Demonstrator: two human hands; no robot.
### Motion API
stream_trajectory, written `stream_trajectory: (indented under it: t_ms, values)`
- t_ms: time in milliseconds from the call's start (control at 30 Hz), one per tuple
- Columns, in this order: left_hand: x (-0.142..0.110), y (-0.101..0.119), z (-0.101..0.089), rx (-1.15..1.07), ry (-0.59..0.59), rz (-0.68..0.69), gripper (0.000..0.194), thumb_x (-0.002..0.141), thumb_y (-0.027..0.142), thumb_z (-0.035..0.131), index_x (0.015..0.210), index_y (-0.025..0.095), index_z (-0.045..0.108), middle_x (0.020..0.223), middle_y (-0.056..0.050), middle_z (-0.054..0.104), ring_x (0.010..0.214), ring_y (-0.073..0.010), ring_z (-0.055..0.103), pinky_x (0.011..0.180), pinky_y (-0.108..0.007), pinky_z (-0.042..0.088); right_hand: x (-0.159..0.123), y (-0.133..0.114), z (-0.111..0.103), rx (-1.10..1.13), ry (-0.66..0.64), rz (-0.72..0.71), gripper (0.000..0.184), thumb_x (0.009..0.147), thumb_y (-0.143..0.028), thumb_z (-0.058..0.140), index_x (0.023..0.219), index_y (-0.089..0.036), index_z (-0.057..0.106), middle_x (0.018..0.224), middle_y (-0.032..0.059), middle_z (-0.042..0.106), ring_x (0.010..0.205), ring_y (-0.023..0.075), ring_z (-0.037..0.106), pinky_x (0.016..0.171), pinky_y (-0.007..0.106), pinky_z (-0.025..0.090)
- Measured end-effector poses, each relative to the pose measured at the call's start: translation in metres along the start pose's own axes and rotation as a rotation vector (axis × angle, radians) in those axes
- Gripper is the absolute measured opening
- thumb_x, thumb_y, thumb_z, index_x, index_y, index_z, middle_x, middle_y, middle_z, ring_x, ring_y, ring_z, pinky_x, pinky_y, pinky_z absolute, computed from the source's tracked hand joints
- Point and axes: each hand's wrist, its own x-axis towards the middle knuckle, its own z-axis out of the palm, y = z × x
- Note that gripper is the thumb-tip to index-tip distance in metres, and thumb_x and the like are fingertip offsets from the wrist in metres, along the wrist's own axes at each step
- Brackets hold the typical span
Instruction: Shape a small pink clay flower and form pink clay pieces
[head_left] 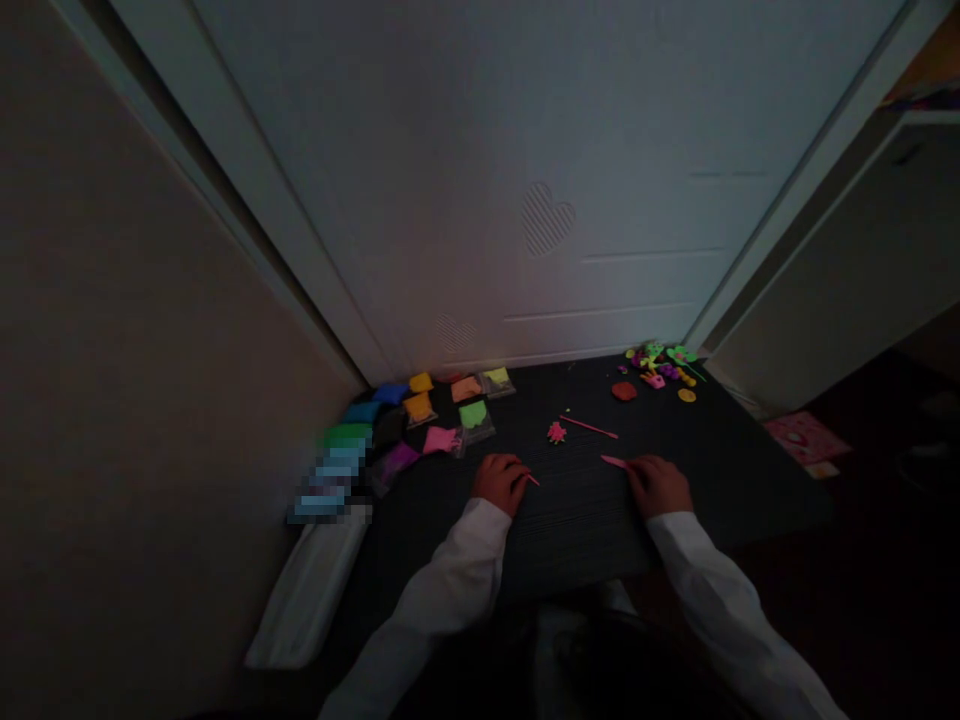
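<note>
My left hand (501,483) rests on the dark table with its fingers curled. A thin pink strip (533,480) pokes out from its fingertips; its kind is too small to make out. To the right, my right hand (661,487) is closed on a pink modelling knife (613,461), whose flat blade points left. Beyond and between the hands lies a small spiky pink clay piece (556,432). A slim pink modelling stick (589,427) lies beside it, apart from both hands.
Bags of coloured clay, such as a pink one (441,440) and a green one (473,414), lie at the left. Small clay figures (660,365) and a red clay disc (624,391) are at the back right. A white door (450,200) rises behind the table (570,540).
</note>
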Motion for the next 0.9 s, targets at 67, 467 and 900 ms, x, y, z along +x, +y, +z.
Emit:
stream_trajectory:
  t_ms: [67,467,900]
  values:
    - [-0.001,-0.001,-0.001,0.02,0.003,0.013,0.017,0.071,0.023,0.048,0.078,0.02,0.063,0.084,-0.007,0.057,0.083,-0.0183,0.045,0.076,-0.035,0.037,0.002,-0.011,-0.001,0.019,-0.028,-0.026,0.026,0.077,-0.029,0.038,0.088,-0.018,0.059,0.092,0.0067,0.058,0.082,0.0182,0.051,0.071,0.031,0.036]
    - [-0.006,0.0,-0.002,0.058,0.033,-0.026,0.017,0.073,0.023,0.044,0.078,0.017,0.059,0.076,-0.006,0.061,0.073,-0.0164,0.05,0.07,-0.031,0.039,-0.004,-0.069,0.004,0.167,-0.183,-0.126,0.032,0.084,-0.03,0.024,0.096,-0.019,0.051,0.082,0.003,0.061,0.069,0.0132,0.057,0.061,0.024,0.041]
    - [-0.017,0.005,0.001,0.117,0.014,-0.049,0.016,0.073,0.021,0.042,0.077,0.016,0.057,0.075,-0.006,0.058,0.074,-0.0172,0.048,0.07,-0.032,0.037,-0.007,-0.125,0.008,0.233,-0.232,-0.271,0.042,0.083,-0.029,0.025,0.123,-0.018,0.031,0.102,0.0072,0.056,0.085,0.0149,0.056,0.071,0.025,0.044]
